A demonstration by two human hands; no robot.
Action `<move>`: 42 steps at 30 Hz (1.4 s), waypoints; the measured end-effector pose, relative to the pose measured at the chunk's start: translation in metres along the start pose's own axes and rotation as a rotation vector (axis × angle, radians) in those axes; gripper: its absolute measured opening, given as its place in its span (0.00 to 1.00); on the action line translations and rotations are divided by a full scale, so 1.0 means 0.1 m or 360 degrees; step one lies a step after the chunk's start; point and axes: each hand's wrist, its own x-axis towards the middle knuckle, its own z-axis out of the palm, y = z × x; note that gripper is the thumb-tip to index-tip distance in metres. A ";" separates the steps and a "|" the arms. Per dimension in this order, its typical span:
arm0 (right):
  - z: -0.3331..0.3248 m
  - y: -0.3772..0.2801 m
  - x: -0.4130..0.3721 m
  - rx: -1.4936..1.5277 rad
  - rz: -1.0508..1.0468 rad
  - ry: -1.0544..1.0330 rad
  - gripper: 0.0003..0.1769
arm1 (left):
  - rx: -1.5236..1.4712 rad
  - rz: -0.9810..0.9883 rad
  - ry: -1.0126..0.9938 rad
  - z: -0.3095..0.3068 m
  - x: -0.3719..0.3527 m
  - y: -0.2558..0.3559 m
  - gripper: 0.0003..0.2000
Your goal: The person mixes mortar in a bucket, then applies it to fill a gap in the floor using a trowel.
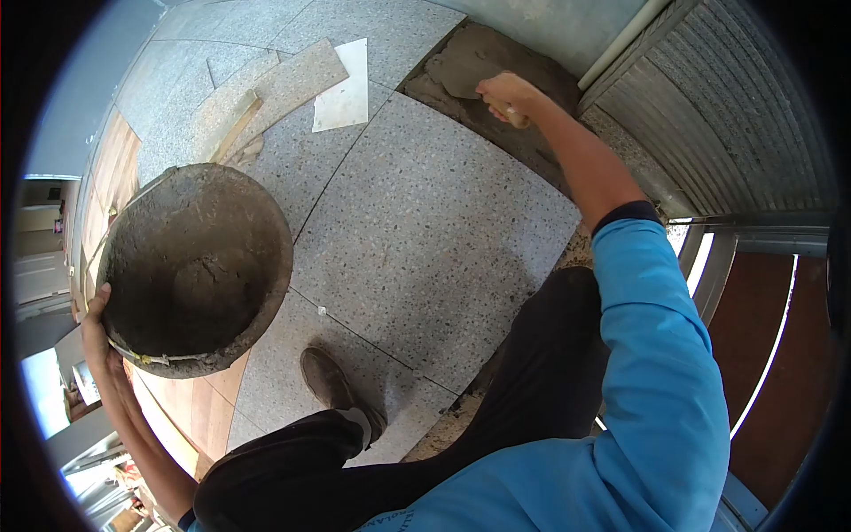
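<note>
My left hand [97,310] grips the rim of a round, mortar-caked bucket [266,257], which is tilted so that its inside faces me. A little mortar coats its bottom and walls. At the far end of my outstretched arm, my right hand [510,96] is closed round the handle of a trowel [461,82]. The trowel's blade rests against a bed of wet grey mortar [541,66] in the corner by the wall; it is smeared the same grey, so its outline is hard to make out.
Speckled terrazzo tiles [425,222] cover the floor up to the mortar's edge. Cut tile strips [306,80], a white sheet [355,97] and a wooden piece [235,124] lie at the upper left. A ribbed metal shutter [709,106] and a pipe [625,43] stand on the right.
</note>
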 end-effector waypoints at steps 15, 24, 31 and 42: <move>-0.09 -0.78 -0.90 -0.0156 0.0040 0.0266 0.16 | -0.0233 -0.0276 0.0151 -0.68 -0.02 -0.59 0.22; -0.26 -0.77 -0.75 -0.0362 0.0082 0.0071 0.17 | -0.0199 -0.0273 0.0205 -0.95 0.05 -0.81 0.24; -0.15 -0.62 -0.57 -0.0555 -0.0104 0.0197 0.17 | -0.0178 -0.0335 0.0221 -1.02 0.12 -0.82 0.24; -0.38 -0.46 -0.24 -0.1646 -0.0887 0.0454 0.24 | -0.0123 -0.0304 0.0311 -1.11 0.17 -0.87 0.26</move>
